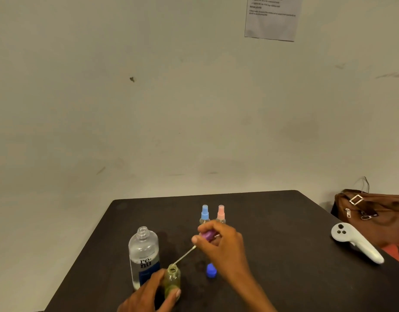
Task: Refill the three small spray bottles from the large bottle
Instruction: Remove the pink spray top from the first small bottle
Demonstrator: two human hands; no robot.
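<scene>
The large clear bottle (pixel 143 255) with a blue label stands uncapped at the left of the dark table (pixel 284 221). Its blue cap (pixel 211 270) lies on the table. My left hand (pixel 149 293) grips a small open bottle (pixel 172 280) that looks yellowish. My right hand (pixel 218 244) pinches the purple spray head (pixel 207 235); its thin dip tube (pixel 184 255) slants down, the tip at the small bottle's mouth. Behind my right hand stand two small spray bottles, one blue-topped (pixel 204 213) and one pink-topped (pixel 221 213).
A white hand-held controller (pixel 356 243) lies at the table's right edge. A brown bag (pixel 374 210) sits just beyond that edge. A wall with a taped paper sheet (pixel 272 16) rises behind the table.
</scene>
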